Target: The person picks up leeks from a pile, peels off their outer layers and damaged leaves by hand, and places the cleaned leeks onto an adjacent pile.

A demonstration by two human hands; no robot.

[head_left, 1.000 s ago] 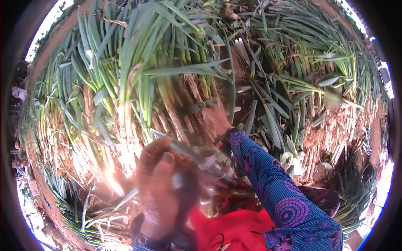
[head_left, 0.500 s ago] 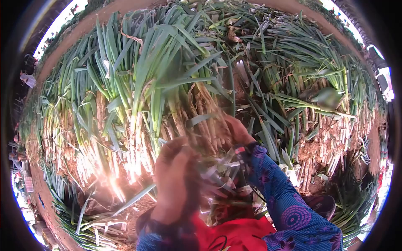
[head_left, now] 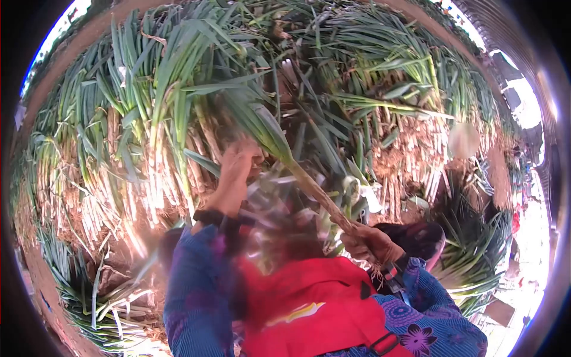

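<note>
A long green onion (head_left: 315, 189) slants across the middle of the head view, its leaves toward the upper left and its rooty end toward me. My right hand (head_left: 370, 243) is closed around its dirty lower stalk, just above the roots. Close beneath the leaves, my left hand (head_left: 239, 162) has its fingers curled in; what they hold, if anything, is hidden and slightly blurred. Beyond my left hand lies a thick row of green onions (head_left: 157, 140), pale stalks toward me.
A second pile of green onions (head_left: 395, 140) lies on the right. Loose peeled leaves (head_left: 279, 199) cover the ground between my hands. More onions lie at the lower left (head_left: 95, 303) and lower right (head_left: 476, 256). My red apron (head_left: 315, 285) fills the bottom middle.
My right hand has drawn a green onion out from the row toward my lower right. The left hand has moved forward, up to the leaves. The view has shifted to the right.
</note>
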